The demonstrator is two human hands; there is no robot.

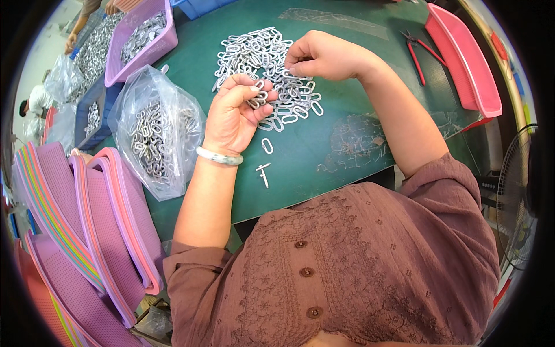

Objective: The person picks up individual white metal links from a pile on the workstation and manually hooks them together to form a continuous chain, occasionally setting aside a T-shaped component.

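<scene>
Head view of a green work mat [358,75] with a loose pile of silver oval metal links [263,61] as the central landmark. The left hand [234,113], wearing a pale bangle [219,157] at the wrist, sits at the near edge of the pile, palm turned up, fingers curled around a small bunch of links [257,97] held between thumb and fingertips. The right hand [321,56] rests on the right side of the pile, its fingertips pressed together and pinching at links on the mat; what exactly lies between them cannot be told. Nearer the person than the pile lie one single oval link [266,146] and a small T-shaped metal piece [263,172]. Left of the pile stands a clear plastic bag [159,130] filled with the same links; beyond it, a purple tray [167,40] holds more. Right of the pile lie red-handled pliers [417,55] and, further right, a pink tray [465,63]. Stacked purple and pink trays [92,231] fill the lower left.
</scene>
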